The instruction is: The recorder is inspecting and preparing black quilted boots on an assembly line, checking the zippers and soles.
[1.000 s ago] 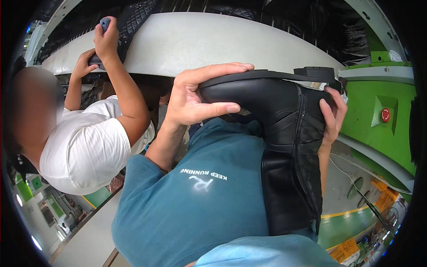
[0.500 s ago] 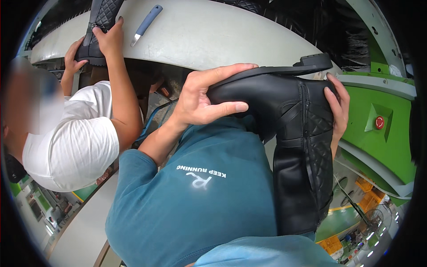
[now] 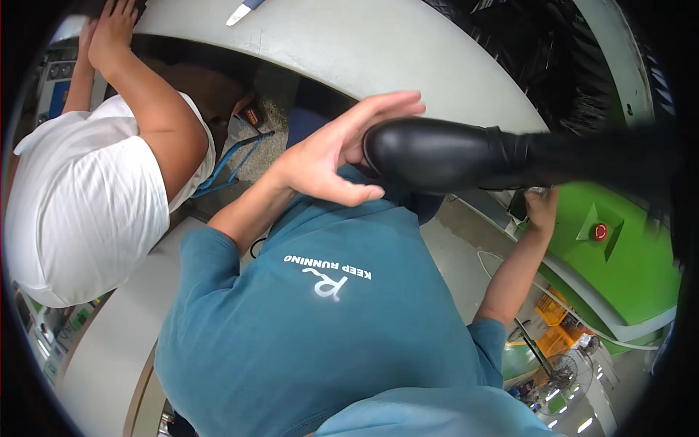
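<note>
A glossy black boot (image 3: 451,154) lies sideways in the air in front of my teal shirt, with its toe to the left and its shaft blurred toward the right edge. My left hand (image 3: 331,156) cups the toe, fingers stretched over it and thumb curled beneath. My right hand (image 3: 542,207) reaches up under the boot near the heel and is partly hidden by it.
A co-worker in a white shirt (image 3: 80,197) stands at the left, a hand (image 3: 113,29) raised onto the pale curved bench (image 3: 378,51). A blue-handled tool (image 3: 240,11) lies on that bench. A green machine with a red button (image 3: 598,231) is at the right, and dark goods (image 3: 553,65) at the top right.
The boot has swung from hanging shaft-down to lying level, toe to the left. My left hand slid to the toe and its fingers opened out. The co-worker shifted toward the upper left.
</note>
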Action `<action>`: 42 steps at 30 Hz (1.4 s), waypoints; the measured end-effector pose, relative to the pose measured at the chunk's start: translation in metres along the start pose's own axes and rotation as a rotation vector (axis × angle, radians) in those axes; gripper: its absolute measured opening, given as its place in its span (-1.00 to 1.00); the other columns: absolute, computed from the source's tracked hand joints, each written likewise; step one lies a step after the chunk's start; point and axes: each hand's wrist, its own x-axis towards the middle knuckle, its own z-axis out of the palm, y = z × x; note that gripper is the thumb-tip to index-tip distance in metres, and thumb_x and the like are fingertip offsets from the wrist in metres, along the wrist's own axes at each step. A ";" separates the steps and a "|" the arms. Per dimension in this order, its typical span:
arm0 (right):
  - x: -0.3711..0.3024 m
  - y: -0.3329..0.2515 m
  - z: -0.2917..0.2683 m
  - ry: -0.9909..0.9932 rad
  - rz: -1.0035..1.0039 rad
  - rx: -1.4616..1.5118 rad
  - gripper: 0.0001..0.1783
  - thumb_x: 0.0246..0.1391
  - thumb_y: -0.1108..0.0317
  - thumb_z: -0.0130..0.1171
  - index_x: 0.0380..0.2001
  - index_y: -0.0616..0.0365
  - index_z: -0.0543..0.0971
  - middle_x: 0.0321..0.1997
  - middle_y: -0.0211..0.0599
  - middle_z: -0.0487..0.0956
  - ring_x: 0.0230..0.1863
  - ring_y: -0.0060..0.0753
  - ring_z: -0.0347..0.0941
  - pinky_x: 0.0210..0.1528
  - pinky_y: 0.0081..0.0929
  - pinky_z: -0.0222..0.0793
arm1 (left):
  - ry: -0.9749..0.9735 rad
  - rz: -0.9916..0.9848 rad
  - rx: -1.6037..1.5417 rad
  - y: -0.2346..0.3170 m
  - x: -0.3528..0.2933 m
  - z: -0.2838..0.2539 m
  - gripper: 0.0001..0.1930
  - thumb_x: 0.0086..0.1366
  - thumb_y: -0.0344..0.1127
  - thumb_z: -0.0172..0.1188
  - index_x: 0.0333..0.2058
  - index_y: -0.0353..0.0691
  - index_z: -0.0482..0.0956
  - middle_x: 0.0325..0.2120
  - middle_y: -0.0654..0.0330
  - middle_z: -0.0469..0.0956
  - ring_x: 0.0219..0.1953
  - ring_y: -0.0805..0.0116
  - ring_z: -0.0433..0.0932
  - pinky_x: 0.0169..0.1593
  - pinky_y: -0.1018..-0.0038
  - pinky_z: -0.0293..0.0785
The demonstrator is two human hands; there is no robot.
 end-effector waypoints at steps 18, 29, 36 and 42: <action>0.042 -0.080 0.062 0.130 0.052 -0.542 -0.51 0.26 0.13 0.50 0.12 0.22 0.72 0.09 -0.23 0.75 0.12 -0.33 0.65 0.23 -0.37 0.47 | 0.105 0.331 1.053 -0.042 0.038 -0.022 -0.38 0.10 -0.18 0.67 0.12 -0.30 0.74 0.10 0.05 0.79 0.30 -0.05 0.68 0.50 -0.02 0.40; 0.024 -0.072 0.156 0.084 -0.631 -0.626 -0.54 -0.12 0.43 0.67 -0.10 0.23 0.76 0.08 -0.12 0.81 0.19 0.03 0.73 0.30 0.00 0.66 | 0.053 0.419 0.781 -0.053 0.057 -0.009 -0.42 0.02 -0.39 0.71 0.08 -0.33 0.78 0.13 -0.09 0.76 0.23 -0.05 0.73 0.29 0.20 0.69; 0.032 -0.081 0.154 0.028 -0.554 -0.545 -0.69 -0.10 0.51 0.64 -0.27 0.26 0.72 -0.04 -0.16 0.84 0.11 -0.04 0.79 0.23 -0.03 0.73 | 0.097 0.385 0.732 -0.053 0.062 -0.005 -0.52 0.05 -0.42 0.71 -0.02 -0.35 0.80 0.04 -0.15 0.79 0.15 -0.04 0.78 0.24 0.20 0.72; 0.039 -0.083 0.143 0.033 -0.425 -0.461 -0.64 -0.15 0.42 0.69 -0.25 0.21 0.75 -0.08 -0.18 0.84 0.09 -0.10 0.80 0.20 -0.18 0.75 | 0.103 0.337 0.752 -0.045 0.060 0.000 -0.58 0.08 -0.51 0.67 -0.05 -0.37 0.80 0.02 -0.17 0.79 0.13 -0.04 0.79 0.22 0.23 0.72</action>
